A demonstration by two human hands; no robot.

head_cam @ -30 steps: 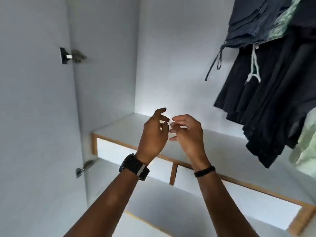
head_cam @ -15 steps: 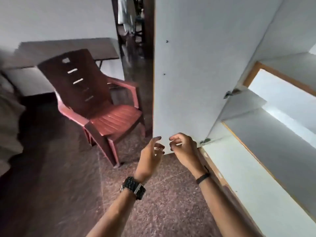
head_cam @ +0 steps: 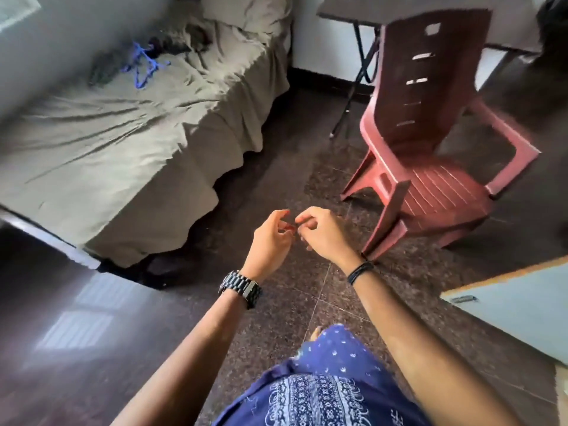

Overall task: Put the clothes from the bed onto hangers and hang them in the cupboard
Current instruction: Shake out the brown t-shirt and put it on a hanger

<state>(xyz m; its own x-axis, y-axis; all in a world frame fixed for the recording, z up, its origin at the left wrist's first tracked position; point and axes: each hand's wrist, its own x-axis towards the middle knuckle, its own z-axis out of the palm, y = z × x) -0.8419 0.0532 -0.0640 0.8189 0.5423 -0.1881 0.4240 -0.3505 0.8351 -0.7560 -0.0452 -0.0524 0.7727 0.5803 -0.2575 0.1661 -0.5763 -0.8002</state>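
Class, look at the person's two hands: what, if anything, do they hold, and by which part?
The left hand and right hand meet fingertip to fingertip; a tiny reddish speck shows between them, too small to identify.

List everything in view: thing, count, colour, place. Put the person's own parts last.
bed: one, olive-grey sheet, upper left
pillow: one, grey, bed's far end
hangers: a few, number unclear, blue, on bed
clothes: small dark pile, beside hangers
chair: one, red plastic, right
folding table: one, dark, behind chair
cupboard door: one, pale, right edge
left hand: watch on wrist, centre
right hand: dark band on wrist, fingers meeting the left's
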